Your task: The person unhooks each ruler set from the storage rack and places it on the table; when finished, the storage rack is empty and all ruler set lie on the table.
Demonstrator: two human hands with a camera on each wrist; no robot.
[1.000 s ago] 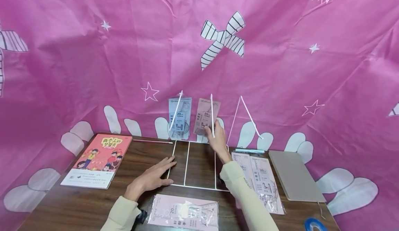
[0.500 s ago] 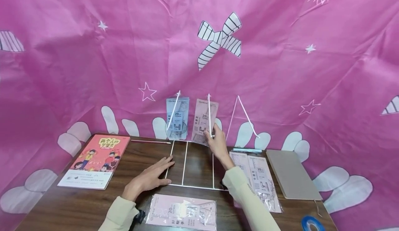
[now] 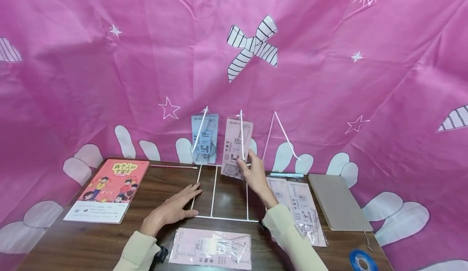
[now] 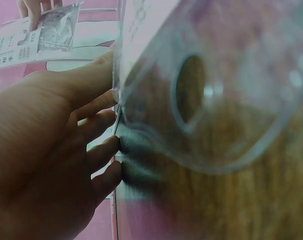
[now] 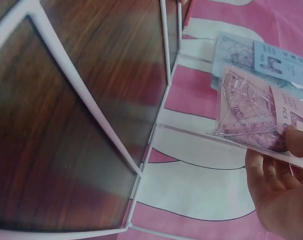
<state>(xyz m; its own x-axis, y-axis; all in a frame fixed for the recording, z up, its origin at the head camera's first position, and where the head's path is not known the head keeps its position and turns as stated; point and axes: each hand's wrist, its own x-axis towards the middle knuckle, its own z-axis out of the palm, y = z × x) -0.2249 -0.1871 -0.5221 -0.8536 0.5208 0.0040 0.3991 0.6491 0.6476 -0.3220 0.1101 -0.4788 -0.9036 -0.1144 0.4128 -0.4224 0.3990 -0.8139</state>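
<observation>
My right hand point(image 3: 257, 177) pinches the lower right edge of a pink, clear-bagged ruler set point(image 3: 231, 135), thumb in front. The ruler set hangs at the middle white hook point(image 3: 241, 131), its lower end tilted toward me. In the right wrist view, a triangle ruler shows through the bag point(image 5: 244, 102). A blue ruler set point(image 3: 210, 137) hangs at the left hook, while the right hook point(image 3: 285, 131) carries nothing. My left hand point(image 3: 172, 207) rests on the table with its fingers extended, by the white wire frame point(image 3: 230, 219).
A pink ruler set point(image 3: 210, 248) lies in front; two more point(image 3: 305, 212) lie at right. Around them are a red book point(image 3: 107, 187), a pencil point(image 3: 173, 166), a light blue pen point(image 3: 287, 175), a grey notebook point(image 3: 340, 202) and blue tape point(image 3: 362, 261). Pink cloth point(image 3: 164, 59) hangs behind.
The pink ruler set's lower end has come down and toward me with my right hand. My left hand stays on the table. The head view has shifted slightly.
</observation>
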